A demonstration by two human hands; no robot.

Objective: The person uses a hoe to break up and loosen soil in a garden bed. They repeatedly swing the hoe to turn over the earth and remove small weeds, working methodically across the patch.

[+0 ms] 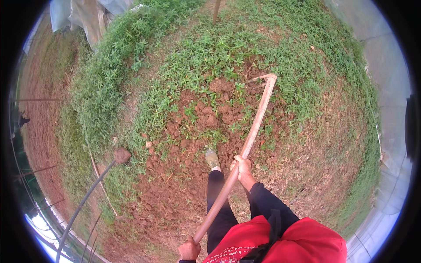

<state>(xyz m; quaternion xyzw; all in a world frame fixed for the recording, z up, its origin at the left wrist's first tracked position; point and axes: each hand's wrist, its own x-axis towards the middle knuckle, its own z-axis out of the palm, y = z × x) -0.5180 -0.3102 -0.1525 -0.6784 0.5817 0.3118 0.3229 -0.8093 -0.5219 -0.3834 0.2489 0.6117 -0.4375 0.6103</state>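
Note:
A long wooden-handled hoe runs diagonally across the middle of the view, its head at the far end low over broken reddish soil and green weeds. Around the lower end of the handle my left hand is closed. My right hand grips the same handle farther up, near its middle. The hoe's prongs or blade are partly hidden among clods and leaves, so their exact shape cannot be told. One shoe of mine stands on the loosened soil, left of the handle.
Dense green weeds grow ahead and to both sides. A curved pole with a clod-like lump on its end rises at the left, near a thin stick. Plastic sheeting lines the right; more sheeting hangs at the upper left. Dry grass lies right.

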